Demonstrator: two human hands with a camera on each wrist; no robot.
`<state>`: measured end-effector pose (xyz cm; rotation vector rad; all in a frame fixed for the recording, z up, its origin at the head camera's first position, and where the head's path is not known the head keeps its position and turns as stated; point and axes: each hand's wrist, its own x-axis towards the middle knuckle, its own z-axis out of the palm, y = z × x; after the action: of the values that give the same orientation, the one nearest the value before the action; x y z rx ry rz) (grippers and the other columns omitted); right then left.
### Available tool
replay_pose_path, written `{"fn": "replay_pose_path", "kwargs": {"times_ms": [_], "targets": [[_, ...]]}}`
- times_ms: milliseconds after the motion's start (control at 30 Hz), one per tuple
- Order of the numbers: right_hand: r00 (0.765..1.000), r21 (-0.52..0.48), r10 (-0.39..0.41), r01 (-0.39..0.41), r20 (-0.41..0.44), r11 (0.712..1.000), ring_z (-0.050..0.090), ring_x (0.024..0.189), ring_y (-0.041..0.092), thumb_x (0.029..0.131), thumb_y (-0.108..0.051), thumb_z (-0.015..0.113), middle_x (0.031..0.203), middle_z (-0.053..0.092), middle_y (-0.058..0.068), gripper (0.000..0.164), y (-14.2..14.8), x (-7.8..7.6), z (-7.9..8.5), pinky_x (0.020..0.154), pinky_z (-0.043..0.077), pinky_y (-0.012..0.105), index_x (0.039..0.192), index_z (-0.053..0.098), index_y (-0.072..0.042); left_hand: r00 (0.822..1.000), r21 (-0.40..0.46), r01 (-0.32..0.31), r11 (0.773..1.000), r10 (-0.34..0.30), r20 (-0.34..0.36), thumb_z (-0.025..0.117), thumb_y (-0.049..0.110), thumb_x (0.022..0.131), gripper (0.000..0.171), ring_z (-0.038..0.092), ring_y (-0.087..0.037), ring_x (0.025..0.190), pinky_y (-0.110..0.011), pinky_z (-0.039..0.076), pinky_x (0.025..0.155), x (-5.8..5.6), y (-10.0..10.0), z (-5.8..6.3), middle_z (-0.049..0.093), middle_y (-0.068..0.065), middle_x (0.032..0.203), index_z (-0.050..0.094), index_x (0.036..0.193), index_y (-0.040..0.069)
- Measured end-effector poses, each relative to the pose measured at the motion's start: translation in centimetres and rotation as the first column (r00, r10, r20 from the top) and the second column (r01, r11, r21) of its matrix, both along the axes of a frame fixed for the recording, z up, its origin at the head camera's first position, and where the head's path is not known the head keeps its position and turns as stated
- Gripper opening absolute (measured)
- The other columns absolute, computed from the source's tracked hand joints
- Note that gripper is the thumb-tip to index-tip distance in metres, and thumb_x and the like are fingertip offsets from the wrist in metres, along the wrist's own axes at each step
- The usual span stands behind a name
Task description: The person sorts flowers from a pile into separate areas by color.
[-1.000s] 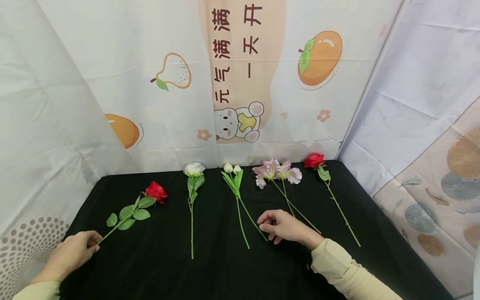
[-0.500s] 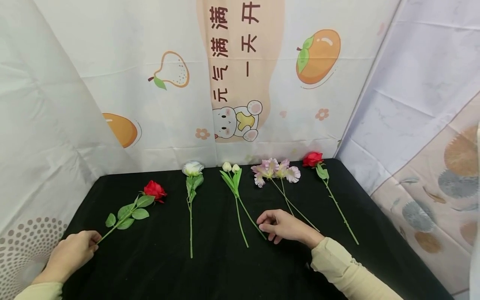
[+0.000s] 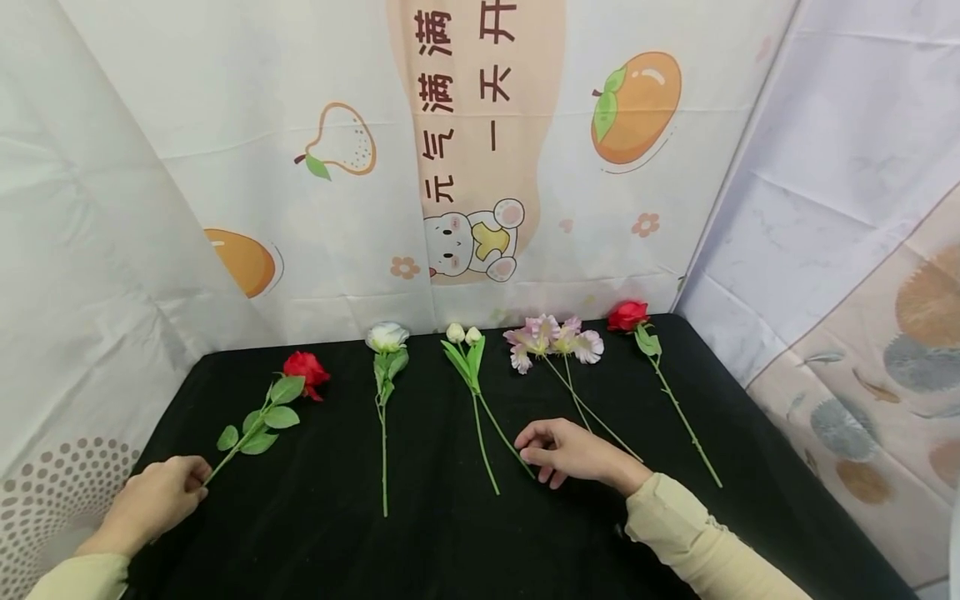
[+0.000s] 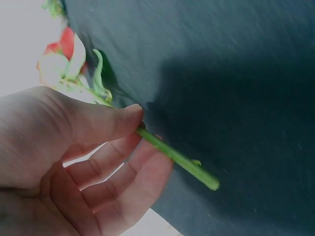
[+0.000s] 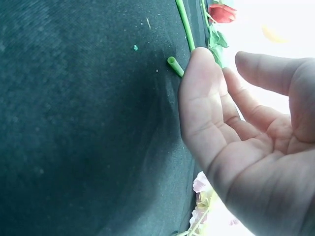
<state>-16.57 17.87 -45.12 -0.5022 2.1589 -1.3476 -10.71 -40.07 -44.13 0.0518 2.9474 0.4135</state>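
Note:
At the table's left side my left hand point(image 3: 160, 500) pinches the lower stem of a red rose point(image 3: 303, 372) between thumb and fingers. In the left wrist view the cut end of the green stem point(image 4: 199, 174) sticks out past the fingertips. My right hand point(image 3: 570, 454) hovers or rests by the stem end of the white tulips point(image 3: 465, 335), fingers loosely bent. The right wrist view shows its thumb point(image 5: 266, 71) apart from the fingers, with nothing held between them. Whether those fingers touch the tulip stem point(image 5: 185, 24) I cannot tell.
On the black cloth point(image 3: 442, 550) lie a white flower point(image 3: 387, 337) on a long stem, pink-purple flowers point(image 3: 551, 340) with crossed stems and a second red rose point(image 3: 628, 315) at the right. Printed white curtains point(image 3: 337, 208) stand behind and on both sides.
My left hand has shifted slightly right, and its rose has turned a little, with the bloom moving up and left. The right hand stays nearly still.

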Motion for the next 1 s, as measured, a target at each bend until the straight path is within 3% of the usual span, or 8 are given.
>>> {"fn": "replay_pose_path", "kwargs": {"times_ms": [267, 400, 533, 633, 1000], "targets": [[1.000, -0.023, 0.002, -0.001, 0.006, 1.000, 0.065, 0.072, 0.024, 0.102, -0.016, 0.063, 0.093, 0.065, 0.015, 0.024, -0.2, -0.1, 0.2, 0.060, 0.060, 0.042, 0.119, 0.063, 0.001, 0.998, 0.056, 0.031, 0.998, -0.028, -0.051, 0.076, 0.009, 0.087, 0.016, 0.067, -0.023, 0.076, -0.057, 0.051, 0.070, -0.5, 2.1, 1.4, 0.071, -0.002, 0.086, 0.069, 0.099, 0.000], [0.999, -0.058, 0.001, 0.002, 0.048, 0.998, 0.068, 0.077, 0.029, 0.103, -0.016, 0.062, 0.095, 0.066, 0.017, 0.029, -0.3, -0.1, 0.3, 0.063, 0.061, 0.043, 0.125, 0.060, 0.003, 1.000, 0.129, 0.010, 0.992, -0.006, -0.027, 0.074, 0.012, 0.091, 0.018, 0.065, -0.019, 0.073, -0.049, 0.052, 0.067, -0.5, 3.1, 2.2, 0.070, 0.000, 0.087, 0.069, 0.103, 0.000], [0.994, -0.112, 0.002, 0.011, 0.111, 0.994, 0.071, 0.086, 0.033, 0.104, -0.015, 0.060, 0.102, 0.067, 0.021, 0.036, -0.4, -0.1, 0.3, 0.069, 0.062, 0.044, 0.132, 0.053, 0.006, 0.999, 0.300, -0.045, 0.953, 0.034, 0.041, 0.071, 0.010, 0.094, 0.021, 0.066, -0.019, 0.073, -0.035, 0.057, 0.062, -0.6, 4.3, 2.8, 0.070, -0.003, 0.090, 0.067, 0.109, -0.003], [0.989, -0.151, 0.013, 0.009, 0.146, 0.989, 0.071, 0.093, 0.034, 0.104, -0.015, 0.059, 0.108, 0.068, 0.022, 0.040, -0.4, -0.2, 0.4, 0.074, 0.061, 0.045, 0.136, 0.049, 0.007, 0.998, 0.397, -0.057, 0.916, 0.037, 0.058, 0.070, 0.009, 0.095, 0.022, 0.069, -0.022, 0.078, -0.032, 0.060, 0.061, -0.9, 5.2, 3.1, 0.069, -0.007, 0.092, 0.065, 0.112, -0.006], [0.986, -0.223, 0.069, -0.034, 0.150, 0.974, 0.067, 0.107, 0.040, 0.105, -0.016, 0.059, 0.121, 0.064, 0.028, 0.047, -2.4, -0.3, 1.4, 0.083, 0.060, 0.047, 0.142, 0.044, 0.008, 0.999, 0.562, -0.016, 0.827, -0.008, 0.041, 0.070, 0.010, 0.097, 0.026, 0.071, -0.030, 0.085, -0.034, 0.061, 0.065, -2.4, 9.7, 4.0, 0.068, -0.013, 0.097, 0.063, 0.115, -0.007]]}}
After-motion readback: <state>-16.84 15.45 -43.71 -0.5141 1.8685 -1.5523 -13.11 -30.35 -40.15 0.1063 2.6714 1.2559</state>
